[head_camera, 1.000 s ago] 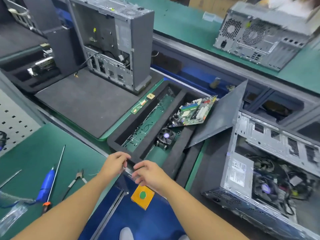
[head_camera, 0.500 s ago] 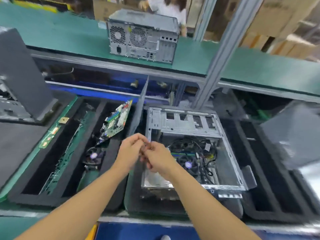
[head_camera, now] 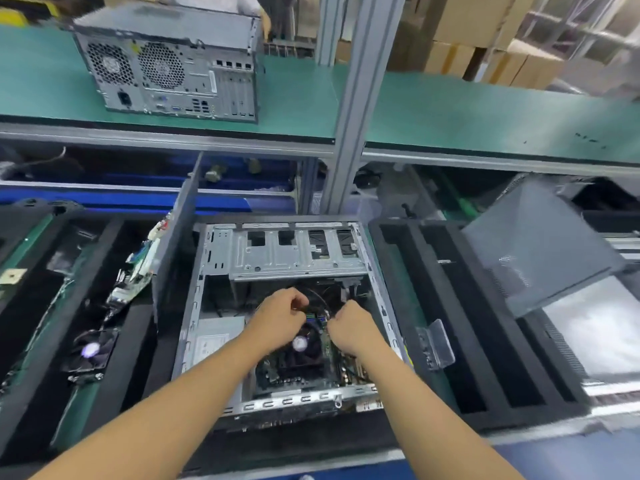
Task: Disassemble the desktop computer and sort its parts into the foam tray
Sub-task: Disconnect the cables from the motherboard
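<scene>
An open desktop computer case [head_camera: 287,258] lies on its side before me, its motherboard and CPU fan [head_camera: 300,344] exposed. Both my hands are inside it, above the fan. My left hand [head_camera: 280,315] has its fingers curled round a black cable [head_camera: 320,297]. My right hand [head_camera: 349,323] is curled at the same cable bundle; what its fingers hold is hidden. A black foam tray [head_camera: 138,341] to the left holds a removed motherboard [head_camera: 138,271] and a fan [head_camera: 90,349]. A second foam tray [head_camera: 485,327] lies to the right.
A grey side panel [head_camera: 176,237] stands upright between the left tray and the case. Another computer tower [head_camera: 173,64] stands on the green upper shelf. A metal frame post [head_camera: 349,109] rises behind the case. A grey mesh-patterned panel [head_camera: 540,251] leans at the right.
My view swung right from the bench with tools to the open case. Both hands moved forward from the near edge and went down into the case onto the cables.
</scene>
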